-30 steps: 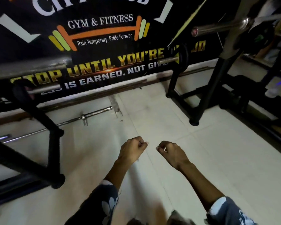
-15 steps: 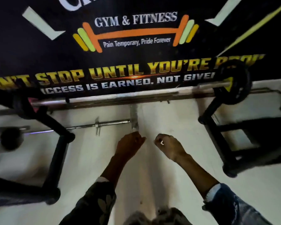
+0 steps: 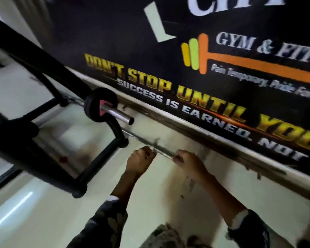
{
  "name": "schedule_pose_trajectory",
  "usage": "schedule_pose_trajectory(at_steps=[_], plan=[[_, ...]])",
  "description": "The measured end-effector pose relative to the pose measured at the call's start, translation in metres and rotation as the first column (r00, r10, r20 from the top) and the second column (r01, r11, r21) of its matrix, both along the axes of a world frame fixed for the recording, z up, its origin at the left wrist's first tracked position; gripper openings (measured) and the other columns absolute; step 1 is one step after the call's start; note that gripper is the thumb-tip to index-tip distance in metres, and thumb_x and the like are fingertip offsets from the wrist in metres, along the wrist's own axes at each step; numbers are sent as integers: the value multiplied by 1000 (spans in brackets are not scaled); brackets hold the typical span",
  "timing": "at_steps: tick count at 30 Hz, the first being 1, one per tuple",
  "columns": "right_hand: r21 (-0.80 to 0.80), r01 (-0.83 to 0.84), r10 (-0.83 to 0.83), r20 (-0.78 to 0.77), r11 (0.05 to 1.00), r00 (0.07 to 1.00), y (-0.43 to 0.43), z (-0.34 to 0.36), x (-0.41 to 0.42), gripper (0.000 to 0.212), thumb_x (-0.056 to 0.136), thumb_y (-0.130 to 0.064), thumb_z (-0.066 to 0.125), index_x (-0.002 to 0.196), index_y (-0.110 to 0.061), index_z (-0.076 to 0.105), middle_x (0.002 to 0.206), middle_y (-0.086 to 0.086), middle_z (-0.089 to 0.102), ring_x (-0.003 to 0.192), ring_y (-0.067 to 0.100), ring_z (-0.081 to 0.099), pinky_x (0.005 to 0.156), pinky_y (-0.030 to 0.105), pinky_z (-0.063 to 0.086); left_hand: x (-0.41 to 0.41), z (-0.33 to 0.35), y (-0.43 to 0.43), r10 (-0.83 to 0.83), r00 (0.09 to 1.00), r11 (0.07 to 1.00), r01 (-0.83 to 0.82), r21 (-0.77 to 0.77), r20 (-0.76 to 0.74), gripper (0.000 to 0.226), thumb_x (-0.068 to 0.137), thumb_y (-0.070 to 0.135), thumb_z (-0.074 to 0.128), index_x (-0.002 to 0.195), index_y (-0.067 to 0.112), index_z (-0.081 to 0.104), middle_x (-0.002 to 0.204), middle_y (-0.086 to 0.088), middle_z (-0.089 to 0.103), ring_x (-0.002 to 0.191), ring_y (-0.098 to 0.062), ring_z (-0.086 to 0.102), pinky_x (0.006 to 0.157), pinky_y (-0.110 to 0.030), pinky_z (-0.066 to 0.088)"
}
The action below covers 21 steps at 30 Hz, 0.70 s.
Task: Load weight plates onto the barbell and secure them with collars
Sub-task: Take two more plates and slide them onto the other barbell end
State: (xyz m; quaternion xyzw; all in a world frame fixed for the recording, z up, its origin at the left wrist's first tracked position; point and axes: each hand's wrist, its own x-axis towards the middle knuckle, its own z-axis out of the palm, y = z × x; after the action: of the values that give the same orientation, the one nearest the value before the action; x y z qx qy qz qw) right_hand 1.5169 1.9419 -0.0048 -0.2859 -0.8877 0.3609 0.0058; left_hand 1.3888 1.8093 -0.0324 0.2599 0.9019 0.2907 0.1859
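Head view, tilted, some motion blur

- Left hand (image 3: 140, 161) and right hand (image 3: 187, 164) reach forward and down side by side, near each other, knuckles up. Both are clenched, with the fingers curled under.
- 1 short stretch of thin bar (image 3: 164, 153) shows between the 2 fists. It lies on the pale floor (image 3: 43, 212) close to the foot of the wall and runs up-left toward the rack.
- The left hand's fingers meet the thin bar, and the right fist covers its near end. Cannot tell whether either hand truly grasps it or is only clenched in front of it.
- Up-left, well apart from the hands, 1 black weight plate (image 3: 97, 102) with a pink mark sits on a chrome bar sleeve (image 3: 117, 115). The sleeve's bare end sticks out to the right of the plate.
- The black rack frame (image 3: 98, 158) stands on the floor left of the hands, with 1 foot just beside the thin bar.
- The wall carries a black banner (image 3: 168, 42) with yellow and white lettering.
- Dark patterned sleeves (image 3: 107, 222) cover both forearms
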Motion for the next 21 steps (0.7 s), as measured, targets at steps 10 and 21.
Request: schedule_pose_trajectory(at_steps=[10,21], plan=[[2,-475,475,-29,880,879,89,8,-205,19,91,-23,54,98,-8,62,101,17,67,96,32,62,79,36,48,-115,11,48,406,909,914,-405,31,-89,26,88,44,57,97,20,65,88,-9,70,84,-32,64,64,-33,46],[1,-682,679,-95,732,728,123,-43,-408,17,91,-28,55,95,-13,60,95,8,67,85,25,61,72,34,48,-239,-44,56,754,657,648,-741,176,-10,18,91,34,56,98,19,63,89,-4,69,85,-25,65,70,-35,52]])
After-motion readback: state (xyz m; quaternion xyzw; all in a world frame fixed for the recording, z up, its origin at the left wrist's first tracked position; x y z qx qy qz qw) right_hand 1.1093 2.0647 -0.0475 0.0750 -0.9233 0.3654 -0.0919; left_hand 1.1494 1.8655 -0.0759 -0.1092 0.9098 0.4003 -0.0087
